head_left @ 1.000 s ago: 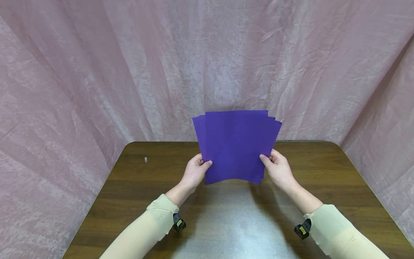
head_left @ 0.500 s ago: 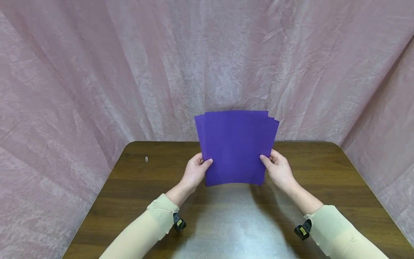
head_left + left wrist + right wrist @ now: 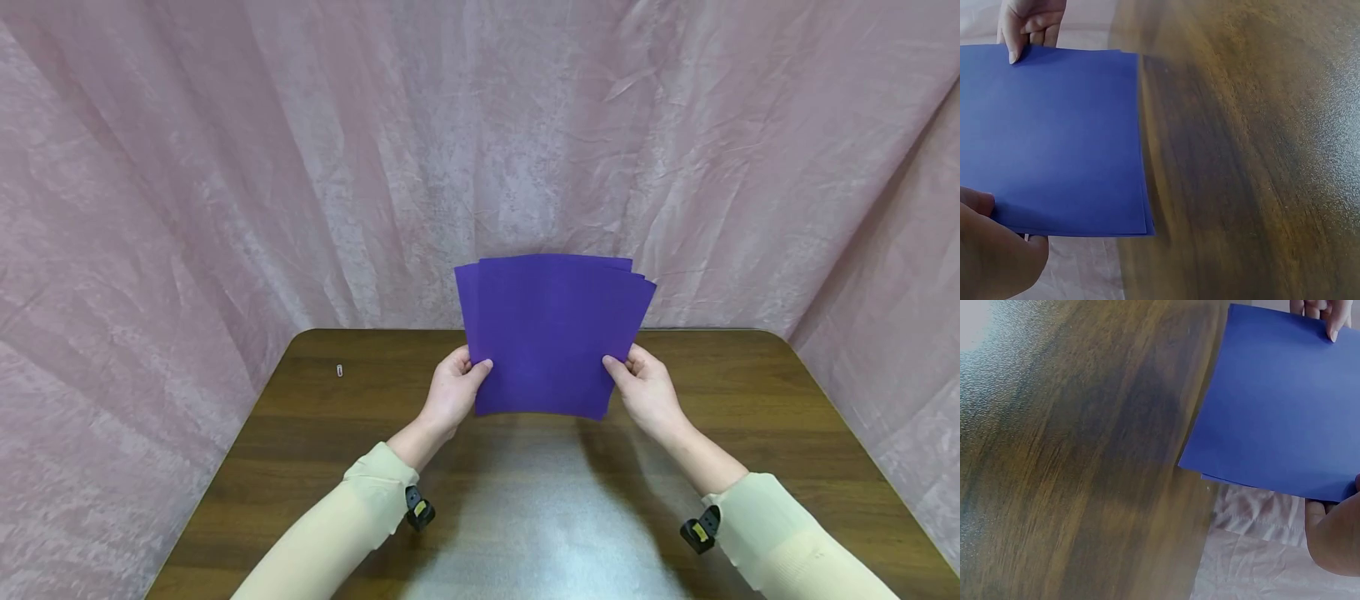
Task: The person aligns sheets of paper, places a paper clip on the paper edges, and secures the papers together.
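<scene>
Several sheets of purple paper (image 3: 551, 333) are held up over the far half of the table, fanned so their top corners are offset. My left hand (image 3: 453, 390) pinches their left edge, thumb on the near face and fingers behind. On the opposite edge my right hand (image 3: 647, 392) pinches them the same way. In the left wrist view the paper (image 3: 1060, 137) looks blue, its lower corners slightly out of line. The right wrist view shows the paper (image 3: 1279, 400) with a second layer peeking out along one edge. Fingers behind the sheets are mostly hidden.
A small paper clip (image 3: 340, 371) lies on the wooden table (image 3: 360, 392) at the far left. Pink curtains (image 3: 375, 167) hang behind the table's far edge and along both sides. Light glares off the table's near middle.
The sheets' lower edge dipped, then rose again. Their right top corners drew in and then spread out to the right. My left hand has shifted up slightly; both hands keep their grip.
</scene>
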A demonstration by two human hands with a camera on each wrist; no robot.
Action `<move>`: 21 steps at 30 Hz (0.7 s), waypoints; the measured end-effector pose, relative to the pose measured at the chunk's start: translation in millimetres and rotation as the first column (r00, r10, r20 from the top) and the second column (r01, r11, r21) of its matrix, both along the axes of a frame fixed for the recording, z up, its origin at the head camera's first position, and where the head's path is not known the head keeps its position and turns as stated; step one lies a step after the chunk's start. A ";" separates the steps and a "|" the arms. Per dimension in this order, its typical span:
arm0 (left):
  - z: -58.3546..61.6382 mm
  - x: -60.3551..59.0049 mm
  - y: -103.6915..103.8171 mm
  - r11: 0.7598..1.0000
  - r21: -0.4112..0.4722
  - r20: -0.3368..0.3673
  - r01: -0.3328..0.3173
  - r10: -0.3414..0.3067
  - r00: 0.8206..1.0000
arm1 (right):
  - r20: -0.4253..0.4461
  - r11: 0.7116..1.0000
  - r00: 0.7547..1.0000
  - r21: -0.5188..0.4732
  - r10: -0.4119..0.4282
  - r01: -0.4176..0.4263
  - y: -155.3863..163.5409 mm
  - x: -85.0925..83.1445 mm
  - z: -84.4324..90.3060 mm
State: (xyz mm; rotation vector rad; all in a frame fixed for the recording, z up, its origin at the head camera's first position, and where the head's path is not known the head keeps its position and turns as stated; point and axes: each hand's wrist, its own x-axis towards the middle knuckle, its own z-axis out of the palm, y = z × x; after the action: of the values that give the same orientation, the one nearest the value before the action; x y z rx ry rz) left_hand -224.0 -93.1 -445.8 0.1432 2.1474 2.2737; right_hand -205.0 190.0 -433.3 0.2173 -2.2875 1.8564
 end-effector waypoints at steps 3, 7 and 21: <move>-1.3 -0.7 1.3 1.000 0.002 0.000 -0.007 0.007 1.000 | -0.001 1.000 1.000 0.018 -0.008 0.008 0.5 -0.6 -0.1; -4.4 -0.5 2.5 1.000 -0.001 -0.001 -0.017 0.017 1.000 | 0.005 0.999 1.000 0.037 -0.016 0.016 1.3 -0.7 -1.4; -5.0 0.1 2.0 1.000 0.009 0.000 -0.006 0.006 1.000 | 0.014 1.000 1.000 -0.005 0.006 -0.006 0.6 -1.1 -2.6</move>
State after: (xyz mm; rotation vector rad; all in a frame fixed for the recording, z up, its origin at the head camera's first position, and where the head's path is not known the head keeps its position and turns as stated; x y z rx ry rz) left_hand -224.0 -91.1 -450.8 0.1366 2.1407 2.2872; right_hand -206.2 190.6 -435.9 0.2113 -2.2937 1.8727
